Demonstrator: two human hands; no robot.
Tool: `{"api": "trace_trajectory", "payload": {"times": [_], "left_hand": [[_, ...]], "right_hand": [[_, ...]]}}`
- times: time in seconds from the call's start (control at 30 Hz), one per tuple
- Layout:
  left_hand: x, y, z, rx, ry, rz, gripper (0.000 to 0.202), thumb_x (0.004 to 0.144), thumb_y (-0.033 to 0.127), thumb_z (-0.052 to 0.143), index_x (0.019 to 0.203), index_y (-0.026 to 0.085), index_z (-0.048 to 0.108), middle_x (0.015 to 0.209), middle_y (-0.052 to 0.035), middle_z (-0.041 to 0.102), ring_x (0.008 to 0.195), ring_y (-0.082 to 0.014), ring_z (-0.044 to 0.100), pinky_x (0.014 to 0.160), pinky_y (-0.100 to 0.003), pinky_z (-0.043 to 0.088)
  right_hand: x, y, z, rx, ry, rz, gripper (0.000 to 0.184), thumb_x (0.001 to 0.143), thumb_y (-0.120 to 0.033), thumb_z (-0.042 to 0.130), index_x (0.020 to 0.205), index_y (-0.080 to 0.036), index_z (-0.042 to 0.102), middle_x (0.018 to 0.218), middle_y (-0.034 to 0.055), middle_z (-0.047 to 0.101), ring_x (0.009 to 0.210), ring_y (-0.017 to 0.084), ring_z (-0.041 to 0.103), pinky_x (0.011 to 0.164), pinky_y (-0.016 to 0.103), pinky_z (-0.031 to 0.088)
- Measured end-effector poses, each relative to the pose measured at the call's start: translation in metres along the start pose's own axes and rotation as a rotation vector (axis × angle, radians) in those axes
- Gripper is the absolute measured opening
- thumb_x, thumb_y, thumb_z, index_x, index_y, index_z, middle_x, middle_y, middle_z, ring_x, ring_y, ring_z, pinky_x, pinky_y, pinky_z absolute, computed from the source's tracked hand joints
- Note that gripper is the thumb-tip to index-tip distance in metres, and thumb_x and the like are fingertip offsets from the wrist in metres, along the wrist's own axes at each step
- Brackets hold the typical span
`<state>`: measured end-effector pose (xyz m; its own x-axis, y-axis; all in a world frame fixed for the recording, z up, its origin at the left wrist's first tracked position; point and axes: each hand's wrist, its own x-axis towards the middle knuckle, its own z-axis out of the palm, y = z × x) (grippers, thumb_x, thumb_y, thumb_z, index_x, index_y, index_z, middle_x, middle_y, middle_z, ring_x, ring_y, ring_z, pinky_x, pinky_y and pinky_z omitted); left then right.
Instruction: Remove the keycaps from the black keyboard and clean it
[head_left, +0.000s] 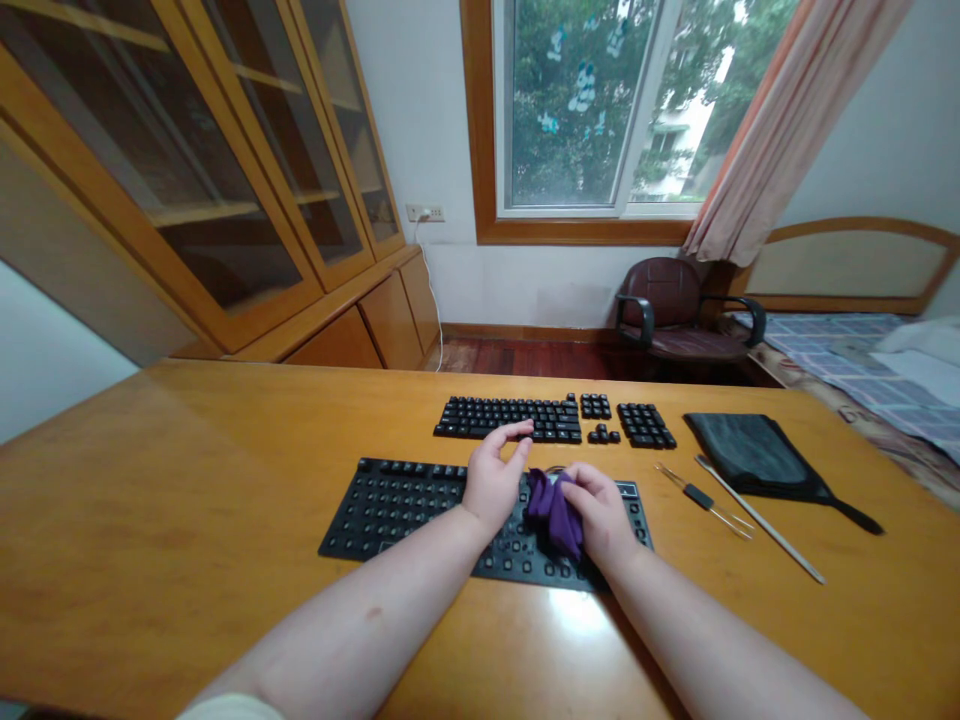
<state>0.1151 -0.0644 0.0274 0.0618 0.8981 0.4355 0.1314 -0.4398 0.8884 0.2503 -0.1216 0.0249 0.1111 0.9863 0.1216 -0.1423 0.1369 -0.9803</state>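
Note:
A black keyboard base (390, 505) with its keycaps taken off lies on the wooden table (187, 500) in front of me. My right hand (600, 515) is closed on a purple cloth (551, 510) and presses it onto the base's middle. My left hand (495, 480) hovers over the base just left of the cloth, fingers loosely curled and apart, touching the cloth's edge. The removed keycaps (510, 417) lie behind in keyboard order, with smaller groups (645, 425) to their right.
A wire keycap puller (701, 495) and a thin metal rod (757, 518) lie right of the base. A black cloth pouch (757, 455) sits beyond them. An armchair (675, 320), a bed (862, 360) and glass-door cabinets (225, 180) stand behind the table.

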Motion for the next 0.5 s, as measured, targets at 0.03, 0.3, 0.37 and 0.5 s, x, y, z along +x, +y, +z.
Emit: {"api": "trace_trajectory", "payload": {"times": [0.03, 0.3, 0.37, 0.5], "left_hand": [[0.003, 0.002, -0.002, 0.002, -0.002, -0.018, 0.019, 0.084, 0.021, 0.054, 0.101, 0.017, 0.062, 0.109, -0.0084, 0.066, 0.105, -0.0195, 0.059, 0.097, -0.04, 0.044], [0.027, 0.015, -0.022, 0.341, -0.536, 0.071, 0.028, 0.074, 0.01, 0.059, 0.097, 0.024, 0.068, 0.1, -0.0026, 0.07, 0.094, -0.0194, 0.064, 0.086, -0.032, 0.05], [0.031, 0.016, -0.029, 0.463, -0.622, 0.089, 0.031, 0.072, 0.01, 0.06, 0.098, 0.025, 0.068, 0.099, -0.002, 0.071, 0.092, -0.0202, 0.065, 0.085, -0.032, 0.05], [0.036, 0.012, -0.041, 0.525, -0.768, 0.009, 0.037, 0.07, 0.011, 0.062, 0.103, 0.026, 0.067, 0.094, -0.0013, 0.072, 0.086, -0.0194, 0.068, 0.082, -0.031, 0.05]], "right_hand": [[-0.001, 0.0, 0.0, -0.066, -0.06, -0.033, 0.018, 0.068, -0.028, 0.061, 0.055, -0.019, 0.053, 0.051, -0.003, 0.051, 0.051, 0.013, 0.045, 0.051, 0.024, 0.037], [-0.006, -0.006, 0.0, -0.334, -0.353, -0.204, 0.019, 0.066, -0.023, 0.051, 0.048, -0.02, 0.045, 0.048, -0.0041, 0.041, 0.051, 0.013, 0.039, 0.052, 0.023, 0.03], [-0.005, -0.006, 0.0, -0.331, -0.368, -0.193, 0.018, 0.064, -0.021, 0.049, 0.048, -0.02, 0.043, 0.048, -0.0043, 0.04, 0.051, 0.012, 0.038, 0.052, 0.023, 0.029], [-0.004, -0.005, 0.001, -0.352, -0.361, -0.171, 0.017, 0.065, -0.019, 0.049, 0.049, -0.02, 0.043, 0.049, -0.0044, 0.04, 0.051, 0.012, 0.038, 0.053, 0.023, 0.029]]}}
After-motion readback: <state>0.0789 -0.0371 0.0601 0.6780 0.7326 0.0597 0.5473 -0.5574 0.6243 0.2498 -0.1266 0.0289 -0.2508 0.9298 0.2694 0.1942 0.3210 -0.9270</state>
